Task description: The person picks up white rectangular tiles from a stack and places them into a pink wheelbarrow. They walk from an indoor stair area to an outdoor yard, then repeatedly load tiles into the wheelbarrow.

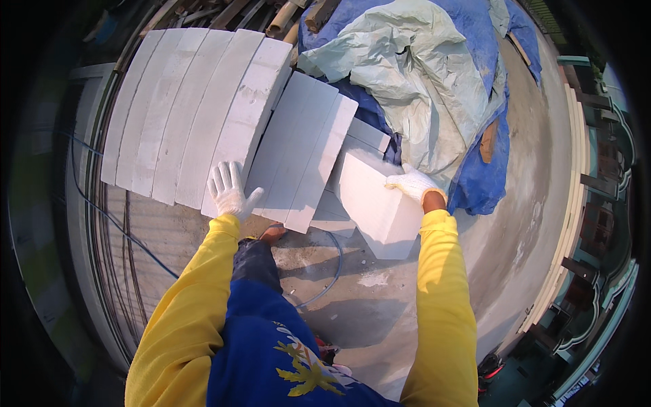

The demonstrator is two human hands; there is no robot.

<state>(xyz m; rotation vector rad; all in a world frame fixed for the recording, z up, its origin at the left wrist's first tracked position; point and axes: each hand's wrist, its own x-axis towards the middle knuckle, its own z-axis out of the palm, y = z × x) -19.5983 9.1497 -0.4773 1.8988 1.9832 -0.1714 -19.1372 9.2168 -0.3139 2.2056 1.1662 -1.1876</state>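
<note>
My left hand (230, 195), in a white knit glove, is open with fingers spread. It is at the near end of a tall row of white lightweight concrete blocks (193, 108); whether it presses on them I cannot tell. My right hand (415, 183), gloved too, grips the far right edge of a single white block (376, 203). This block stands tilted, one corner pointing toward me, and its underside is hidden. Between my hands is a lower stack of white blocks (302, 146), with more blocks (332, 214) lower down beside it.
A crumpled blue and silver tarp (420, 88) lies beyond the blocks at right. Lengths of timber (281, 20) are piled behind. A blue hose (339, 261) loops over the concrete floor (505, 258) near my foot (273, 233). Long thin bars (108, 224) run along the left.
</note>
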